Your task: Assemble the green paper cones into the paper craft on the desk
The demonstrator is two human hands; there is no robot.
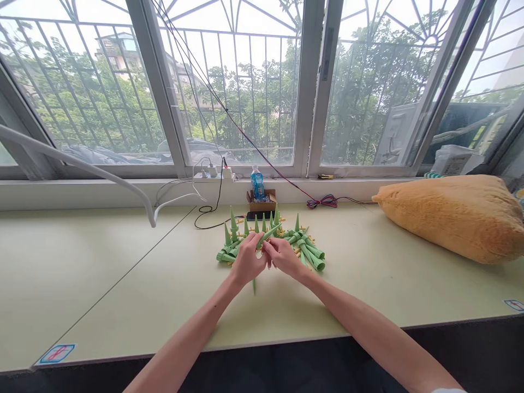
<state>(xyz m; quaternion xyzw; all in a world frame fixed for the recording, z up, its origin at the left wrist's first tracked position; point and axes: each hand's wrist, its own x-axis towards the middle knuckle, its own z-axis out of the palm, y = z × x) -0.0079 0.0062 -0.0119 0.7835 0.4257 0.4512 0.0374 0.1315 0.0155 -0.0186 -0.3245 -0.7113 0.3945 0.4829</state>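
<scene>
Green spike (271,232) is up between both hands, above the table (135,305), mid-picture, tilted, tip up and right; its lower end is hidden by fingers.

Left to right. White bar (118,183) comes in from the left, cut off by the picture edge; can't tell what it belongs to. Label (57,353) at the near table edge, mark on it hard to read. Power strip (200,177) on the sill, plugs covering part of it; black cable (210,209) runs down onto the table, far end lost near the pile.

Left hand (248,260): fingers curled, clasping the spike; thumb side partly masked. A pale green tip (254,286) shows below this hand, rest of it covered. Pile of green cones (317,255) with yellow bits, some upright, some lying, middle blocked by the hands; count not possible. Behind: bottle (257,185) in a small carton (262,207), dark flat object (257,216) partly hidden by cone tips.

Right hand (285,256): fingertips bunched at the spike's lower end beside a yellow speck; can't tell whether they pinch it.

Farther right: coiled cable (322,201), then fuzzy cushion (446,218), something teal-striped (436,175) mostly hidden behind it.
</scene>
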